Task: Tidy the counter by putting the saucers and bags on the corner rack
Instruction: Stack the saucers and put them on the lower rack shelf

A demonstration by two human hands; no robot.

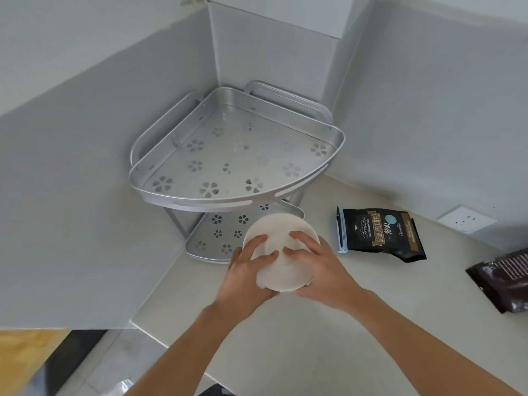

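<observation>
A stack of white saucers (281,232) is held tilted between both hands just in front of the corner rack's lower shelf (217,227). My left hand (245,270) grips the stack's left side and my right hand (317,267) grips its right side. The silver two-tier corner rack (237,155) stands in the counter's corner, both shelves bare. A black coffee bag (380,232) lies flat on the counter to the right of the rack. A dark brown bag (505,278) lies at the right edge, partly cut off.
Grey walls close in the rack on the left and behind. A white wall socket (467,219) sits on the right wall above the counter. The counter's front edge drops to the floor at lower left.
</observation>
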